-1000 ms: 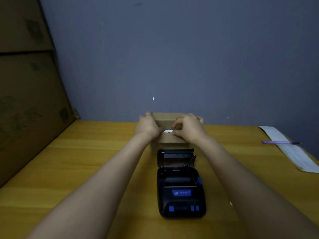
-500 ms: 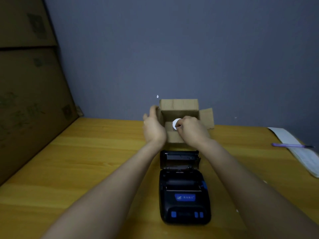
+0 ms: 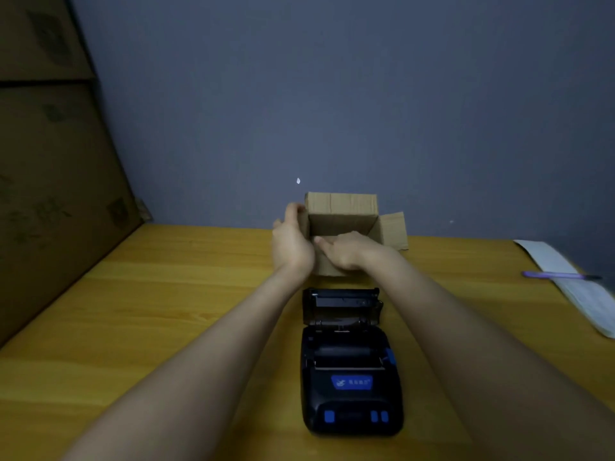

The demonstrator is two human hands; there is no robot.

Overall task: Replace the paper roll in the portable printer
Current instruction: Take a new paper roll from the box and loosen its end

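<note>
A black portable printer (image 3: 351, 390) with blue buttons lies on the wooden table (image 3: 166, 294), its lid (image 3: 341, 306) swung open and the paper bay dark. Just behind it stands a small open cardboard box (image 3: 342, 202). My left hand (image 3: 291, 242) grips the box's left wall. My right hand (image 3: 346, 252) reaches over the front edge into the box, with the fingers partly hidden inside. No paper roll shows.
Large cardboard cartons (image 3: 50, 181) lean along the left side of the table. At the right edge lies a long white paper strip (image 3: 579, 294) with a purple pen (image 3: 559, 275) across it. A grey wall stands close behind the box.
The box flaps have opened. A white roll seen at my right fingertips half a second ago is out of sight, and my right hand has dipped lower into the box.
</note>
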